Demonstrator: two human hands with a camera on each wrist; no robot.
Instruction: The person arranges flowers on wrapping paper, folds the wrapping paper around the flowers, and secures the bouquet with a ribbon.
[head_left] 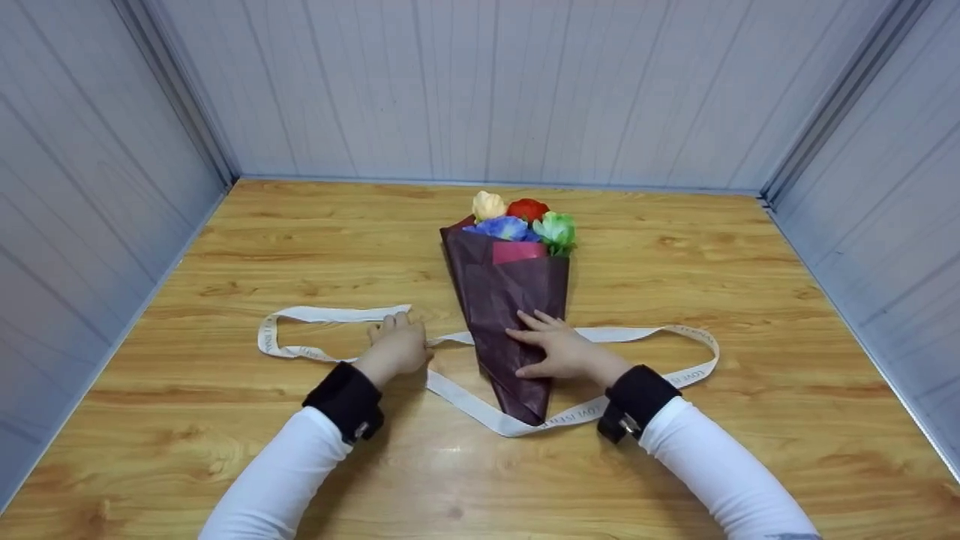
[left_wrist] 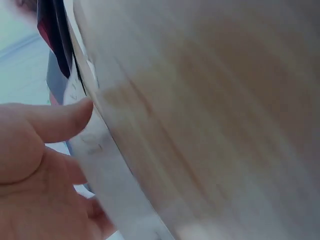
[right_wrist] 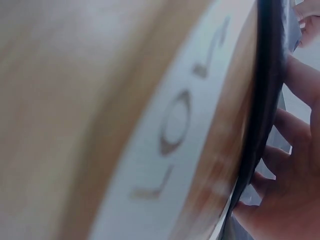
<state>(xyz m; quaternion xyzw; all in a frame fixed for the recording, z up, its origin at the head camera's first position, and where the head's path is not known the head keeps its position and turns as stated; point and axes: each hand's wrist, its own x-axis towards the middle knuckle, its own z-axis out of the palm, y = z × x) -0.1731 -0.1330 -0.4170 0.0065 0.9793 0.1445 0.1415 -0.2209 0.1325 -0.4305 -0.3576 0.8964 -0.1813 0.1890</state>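
White sleeves (head_left: 266, 480) were extended over the table (head_left: 750, 262); printed ribbon (head_left: 619, 334) was pinched by the left hand (head_left: 397, 346), and the bouquet (head_left: 491, 300), laid across that ribbon mid-table, was touched by the spread right hand (head_left: 566, 351).

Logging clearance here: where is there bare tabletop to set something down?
The tabletop is bare either side of the bouquet, between the ribbon and the back wall. Crowded: around the bouquet's lower half, where the ribbon, left hand and right hand gather.
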